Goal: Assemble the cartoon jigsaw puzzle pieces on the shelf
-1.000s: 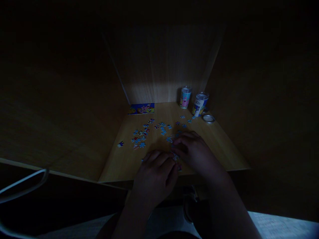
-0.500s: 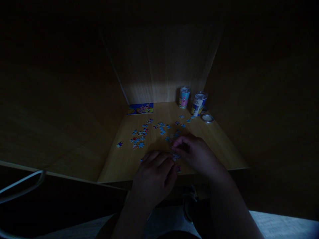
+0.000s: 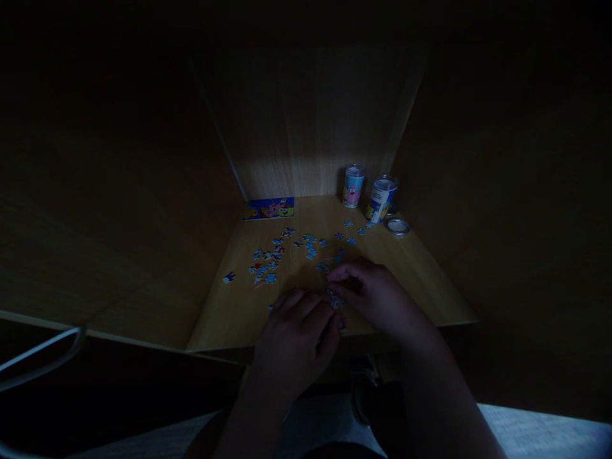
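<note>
Near the front edge of the wooden surface, my left hand [image 3: 297, 328] is closed over jigsaw puzzle pieces, its bent fingers and palm hiding most of them. A bit of blue pokes out at its left side, and a reddish piece [image 3: 343, 324] shows by its thumb. My right hand [image 3: 366, 290] pinches thumb and forefinger together at a small puzzle piece, hard to make out in the dim light. Just under those fingertips lie pale blue pieces [image 3: 337, 301], between both hands. Beyond the right fingertips are more loose pieces [image 3: 322, 266].
Loose puzzle pieces [image 3: 270, 278] are scattered at left and centre. A blue picture card [image 3: 269, 208] lies at the back left. Two printed cans [image 3: 352, 188] with clear tops stand at the back right, beside a round lid [image 3: 398, 227]. Wooden panels rise on three sides.
My right fingertips have shifted very slightly left and down over the pale blue pieces. The left hand stays in place.
</note>
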A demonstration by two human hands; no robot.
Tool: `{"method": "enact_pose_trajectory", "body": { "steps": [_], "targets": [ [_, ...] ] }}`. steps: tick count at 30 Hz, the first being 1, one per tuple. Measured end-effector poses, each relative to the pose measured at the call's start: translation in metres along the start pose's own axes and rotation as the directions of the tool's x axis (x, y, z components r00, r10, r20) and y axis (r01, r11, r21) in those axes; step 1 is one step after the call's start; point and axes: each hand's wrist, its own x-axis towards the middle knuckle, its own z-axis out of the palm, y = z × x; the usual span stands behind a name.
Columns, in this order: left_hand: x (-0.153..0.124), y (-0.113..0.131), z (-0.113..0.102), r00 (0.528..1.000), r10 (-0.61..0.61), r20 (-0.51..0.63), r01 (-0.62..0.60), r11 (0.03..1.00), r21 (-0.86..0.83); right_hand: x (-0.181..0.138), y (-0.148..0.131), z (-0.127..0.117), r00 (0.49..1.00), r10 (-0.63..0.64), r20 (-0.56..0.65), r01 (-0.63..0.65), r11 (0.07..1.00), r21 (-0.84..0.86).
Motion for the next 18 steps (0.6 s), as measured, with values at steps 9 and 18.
{"method": "enact_pose_trajectory", "body": {
  "steps": [9,18],
  "targets": [
    [0.0021,0.0017,-0.0015,1.0,0.0,-0.007,0.0,1.0,0.001,0.0014,0.002,0.0003,0.998,-0.039,-0.052,0.033,0.994,-0.103],
    [0.0011,0.0005,0.0011,1.0,-0.012,-0.002,0.012,1.0,0.016,0.0022,-0.0017,0.0008,0.998,-0.011,-0.062,0.004,0.994,-0.114]
  ]
}}
